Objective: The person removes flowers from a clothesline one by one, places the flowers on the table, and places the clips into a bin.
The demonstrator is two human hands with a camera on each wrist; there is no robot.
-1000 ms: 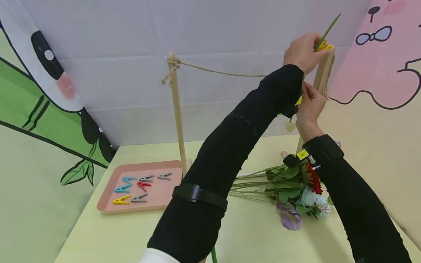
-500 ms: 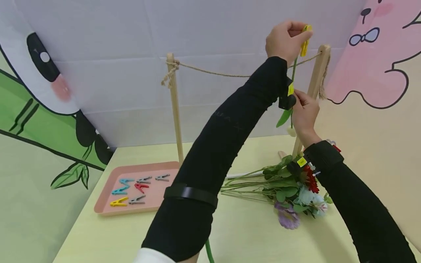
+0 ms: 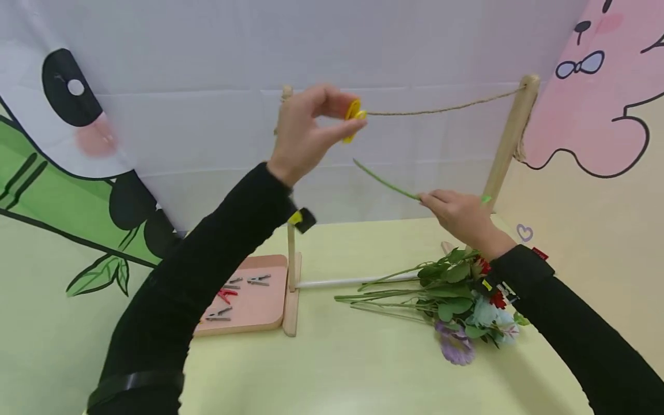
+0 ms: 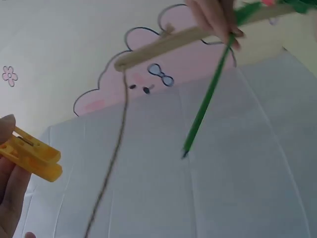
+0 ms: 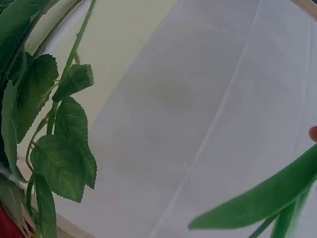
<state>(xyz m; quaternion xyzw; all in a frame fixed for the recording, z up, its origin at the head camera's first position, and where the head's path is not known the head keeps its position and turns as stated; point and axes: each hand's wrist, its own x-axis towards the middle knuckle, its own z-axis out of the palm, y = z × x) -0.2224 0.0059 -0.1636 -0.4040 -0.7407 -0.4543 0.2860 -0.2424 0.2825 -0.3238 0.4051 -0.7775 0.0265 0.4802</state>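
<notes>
Between thumb and fingers, my left hand (image 3: pixel 313 129) pinches a yellow clothespin (image 3: pixel 354 118) by its handles; its jaws look shut in the left wrist view, clear of the twine (image 3: pixel 441 109). Lower and to the right, my right hand (image 3: pixel 461 219) grips an artificial flower by its green stem (image 3: pixel 386 183). The bare stem end points up and left, below the twine and apart from the clothespin. One long green leaf (image 5: pixel 252 201) of this flower shows in the right wrist view. Its blossom is hidden behind the right hand or out of view.
The twine runs between a left wooden post (image 3: pixel 291 253) and a right wooden post (image 3: pixel 510 138). A pink tray (image 3: pixel 264 314) holds several clothespins, partly behind the left arm. Artificial flowers (image 3: pixel 446 305) lie under the right forearm. A white rod (image 3: pixel 332 283) crosses the table behind.
My left hand has moved from the right post leftward and down with the yellow clothespin, away from the stem. My right hand has lowered, and the stem has swung from upright to slanting left.
</notes>
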